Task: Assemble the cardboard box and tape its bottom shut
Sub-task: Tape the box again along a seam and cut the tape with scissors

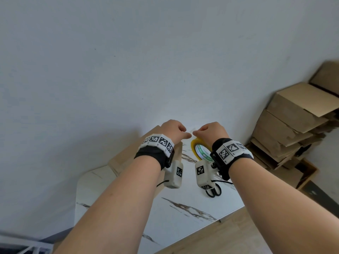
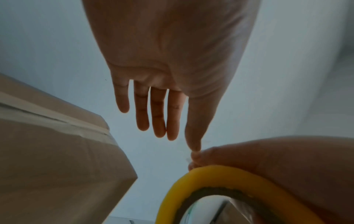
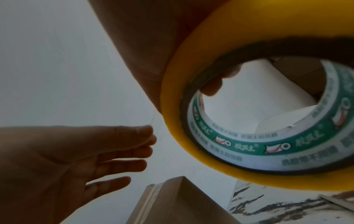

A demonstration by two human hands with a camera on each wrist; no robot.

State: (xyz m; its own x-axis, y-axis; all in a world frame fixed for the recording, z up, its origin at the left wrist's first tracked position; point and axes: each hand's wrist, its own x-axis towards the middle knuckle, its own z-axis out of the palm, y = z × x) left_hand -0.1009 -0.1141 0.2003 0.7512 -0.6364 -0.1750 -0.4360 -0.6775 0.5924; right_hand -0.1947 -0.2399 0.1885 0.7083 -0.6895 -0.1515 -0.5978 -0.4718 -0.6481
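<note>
Right hand [image 1: 211,132] around tape roll [image 1: 200,150]

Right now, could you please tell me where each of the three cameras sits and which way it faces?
Head: worn on the head, looking forward and down at both forearms, the left hand, the right hand and the white marble-patterned table.
Left wrist: looks along the left palm's straight fingers toward the pale wall.
Right wrist: looks along the right hand gripping the yellow roll of packing tape.
All views share the roll; both wrist views show the brown cardboard box.

Both forearms raised, hands close together; left hand [image 1: 172,130] fingers straight, right hand [image 1: 212,131] fingers curled, gripping.
</note>
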